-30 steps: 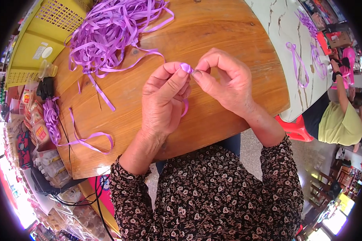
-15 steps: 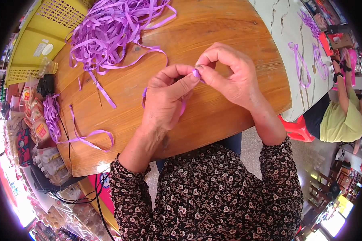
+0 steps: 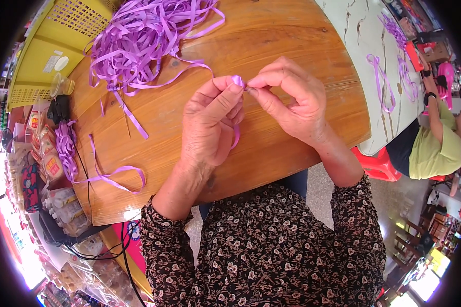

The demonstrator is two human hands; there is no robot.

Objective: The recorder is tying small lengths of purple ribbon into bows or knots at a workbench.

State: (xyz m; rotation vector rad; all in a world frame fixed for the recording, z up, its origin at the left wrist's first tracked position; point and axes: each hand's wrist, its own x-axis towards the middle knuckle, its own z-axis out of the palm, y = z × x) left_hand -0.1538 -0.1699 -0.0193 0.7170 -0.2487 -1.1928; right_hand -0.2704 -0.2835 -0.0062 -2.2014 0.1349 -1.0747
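Observation:
Pinched between the thumb and forefinger of my left hand (image 3: 206, 123) is a purple ribbon (image 3: 237, 80), folded into a small loop above the fingertips. Part of the same ribbon hangs below the palm. My right hand (image 3: 298, 102) is just to the right, its thumb and forefinger pressed together beside the fold. Whatever sits in that pinch is too small to make out. Both hands are raised over the wooden table (image 3: 292, 36). A big tangled heap of purple ribbons (image 3: 138, 46) lies beyond them at the far left.
A yellow plastic basket (image 3: 61, 38) stands far left, near a clear cup (image 3: 61, 84). A looped ribbon (image 3: 118, 176) and a ribbon bundle (image 3: 66, 146) lie nearer. On the right, another person in a yellow-green shirt (image 3: 438, 148) sits by a marble-patterned table (image 3: 361, 66) holding ribbons.
My left fingertips have moved slightly up and left with the folded ribbon. My right fingertips have come away from the fold, leaving a small gap. The other person's arm has shifted slightly.

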